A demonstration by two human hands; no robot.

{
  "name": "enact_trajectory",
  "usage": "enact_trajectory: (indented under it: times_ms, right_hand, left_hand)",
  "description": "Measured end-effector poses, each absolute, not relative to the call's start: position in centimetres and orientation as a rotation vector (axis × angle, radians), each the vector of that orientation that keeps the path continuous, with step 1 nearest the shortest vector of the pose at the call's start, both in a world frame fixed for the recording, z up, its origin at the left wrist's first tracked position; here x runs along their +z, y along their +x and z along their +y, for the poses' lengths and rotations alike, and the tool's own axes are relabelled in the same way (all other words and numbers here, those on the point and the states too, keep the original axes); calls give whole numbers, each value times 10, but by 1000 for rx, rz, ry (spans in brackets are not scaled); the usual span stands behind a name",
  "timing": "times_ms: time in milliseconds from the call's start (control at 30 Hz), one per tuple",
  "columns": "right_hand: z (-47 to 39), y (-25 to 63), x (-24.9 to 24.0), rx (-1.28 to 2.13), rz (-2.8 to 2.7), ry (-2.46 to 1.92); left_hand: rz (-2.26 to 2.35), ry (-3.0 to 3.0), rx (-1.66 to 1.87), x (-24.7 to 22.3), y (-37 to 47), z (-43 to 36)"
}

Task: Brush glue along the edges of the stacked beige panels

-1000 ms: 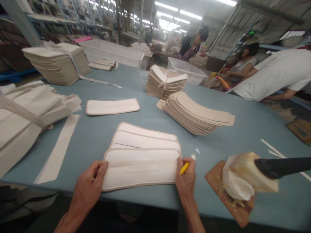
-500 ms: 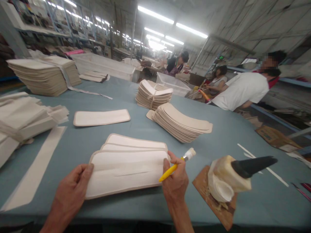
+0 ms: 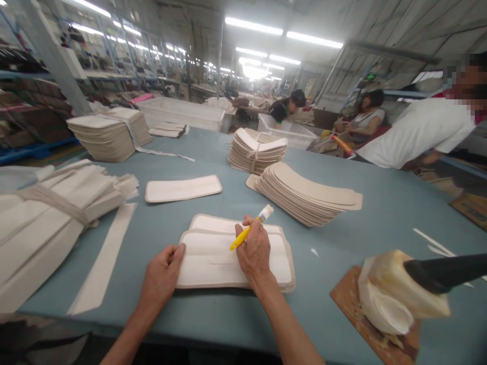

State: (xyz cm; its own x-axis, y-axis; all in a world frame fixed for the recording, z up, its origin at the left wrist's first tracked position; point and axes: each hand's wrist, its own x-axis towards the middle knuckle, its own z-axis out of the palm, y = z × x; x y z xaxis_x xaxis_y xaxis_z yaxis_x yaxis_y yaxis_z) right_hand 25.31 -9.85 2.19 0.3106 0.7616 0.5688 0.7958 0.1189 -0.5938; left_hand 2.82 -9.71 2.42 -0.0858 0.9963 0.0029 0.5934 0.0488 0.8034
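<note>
My left hand (image 3: pixel 162 274) pinches the left edge of a white panel with a beige border (image 3: pixel 213 271), thumb on top. This panel lies over at least one more like it, whose far edge (image 3: pixel 213 223) shows behind. Over the panel's right half is my right hand (image 3: pixel 254 248), closed around a brush with a yellow handle (image 3: pixel 239 239). The brush's whitish bristles (image 3: pixel 268 211) point up and away from the panel. Whether the right hand's underside touches the panel, I cannot tell.
At right, a whitish, crusted container (image 3: pixel 391 289) with a black spout-like part stands on a brown board (image 3: pixel 350 294). Beyond the panels are a curved beige stack (image 3: pixel 308 195), a tied stack (image 3: pixel 256 149) and a single panel (image 3: pixel 182 189). Tied pale strips (image 3: pixel 57 218) lie left. Co-workers sit and bend beyond.
My right hand, with the brush, has gone from the panels' right edge to above the top panel. The fanned panels now overlap more closely. The view has swung left.
</note>
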Motion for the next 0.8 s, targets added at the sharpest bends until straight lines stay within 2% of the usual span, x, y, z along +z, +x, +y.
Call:
enact_trajectory:
  times_ms: [233, 500, 800]
  right_hand:
    - [-97, 239, 18, -46, -1456, -1618]
    - [-89, 148, 7, 1, -1650, -1492]
    - [-91, 174, -7, -32, -1561, -1665]
  left_hand:
    - [1738, 1585, 867, 19, 33, -102]
    - [1798, 1583, 902, 12, 41, -104]
    - [1963, 1574, 817, 7, 48, -107]
